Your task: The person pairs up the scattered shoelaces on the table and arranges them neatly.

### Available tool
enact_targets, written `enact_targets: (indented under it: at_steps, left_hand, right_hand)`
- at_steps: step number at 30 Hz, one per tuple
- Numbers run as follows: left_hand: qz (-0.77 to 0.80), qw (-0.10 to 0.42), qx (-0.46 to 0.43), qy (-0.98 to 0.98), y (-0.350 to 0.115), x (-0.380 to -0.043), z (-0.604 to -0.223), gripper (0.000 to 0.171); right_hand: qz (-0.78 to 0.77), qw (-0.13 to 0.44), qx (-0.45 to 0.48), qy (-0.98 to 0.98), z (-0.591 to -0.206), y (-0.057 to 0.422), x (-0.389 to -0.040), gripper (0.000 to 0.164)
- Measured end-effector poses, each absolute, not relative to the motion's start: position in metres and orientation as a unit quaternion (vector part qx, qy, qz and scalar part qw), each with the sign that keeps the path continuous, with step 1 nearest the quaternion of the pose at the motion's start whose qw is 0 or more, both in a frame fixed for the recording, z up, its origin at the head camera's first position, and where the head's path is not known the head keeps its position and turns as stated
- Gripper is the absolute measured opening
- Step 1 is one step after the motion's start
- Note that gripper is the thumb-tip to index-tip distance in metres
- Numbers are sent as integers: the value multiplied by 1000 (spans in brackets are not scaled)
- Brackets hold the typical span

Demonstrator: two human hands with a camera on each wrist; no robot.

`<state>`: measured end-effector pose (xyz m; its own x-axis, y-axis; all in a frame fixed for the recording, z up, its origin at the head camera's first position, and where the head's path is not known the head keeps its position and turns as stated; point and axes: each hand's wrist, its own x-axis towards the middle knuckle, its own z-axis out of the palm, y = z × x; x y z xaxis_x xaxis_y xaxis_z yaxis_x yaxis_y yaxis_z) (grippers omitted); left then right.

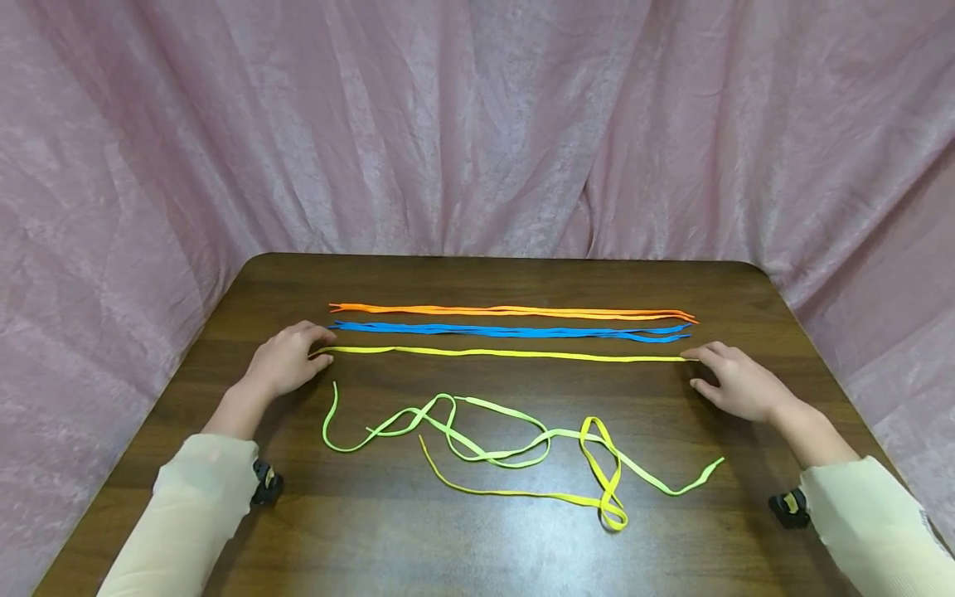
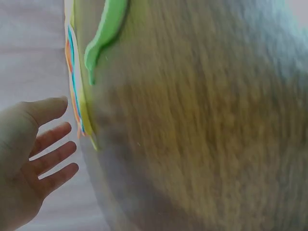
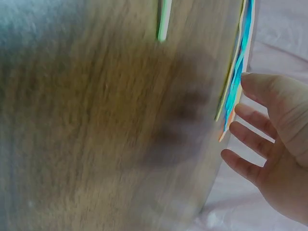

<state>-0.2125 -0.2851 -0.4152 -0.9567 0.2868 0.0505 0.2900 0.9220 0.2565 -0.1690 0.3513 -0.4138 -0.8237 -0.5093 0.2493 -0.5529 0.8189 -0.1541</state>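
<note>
A yellow shoelace (image 1: 507, 354) lies stretched nearly straight across the table. My left hand (image 1: 287, 361) hovers at its left end, and my right hand (image 1: 739, 381) is at its right end. Both wrist views show the left hand (image 2: 33, 159) and the right hand (image 3: 274, 139) with fingers spread and nothing gripped. Behind the yellow lace run blue shoelaces (image 1: 507, 332), then orange shoelaces (image 1: 507, 312), each group laid side by side. Nearer to me, a light green shoelace (image 1: 574, 433) lies in loose loops, and another yellow shoelace (image 1: 515, 494) curls beside it, touching it at the right.
The brown wooden table (image 1: 373, 547) has rounded far corners. Pink velvety curtain (image 1: 477, 124) hangs behind it and down both sides. Dark wrist devices sit at the left cuff (image 1: 209, 464) and the right cuff (image 1: 843, 489).
</note>
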Motion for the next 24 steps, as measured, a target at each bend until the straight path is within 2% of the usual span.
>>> enact_targets:
  at_steps: [12, 19, 24]
  left_hand:
    - [-122, 59, -230, -964, -246, -199, -400, 33]
    - [-122, 89, -318, -936, -217, -184, -395, 38]
    - [-120, 91, -363, -919, -197, -168, -393, 39]
  right_hand:
    - [102, 139, 330, -928, -405, 325, -158, 38]
    - [106, 125, 347, -923, -401, 311, -153, 39]
    - [110, 120, 363, -918, -400, 302, -149, 40]
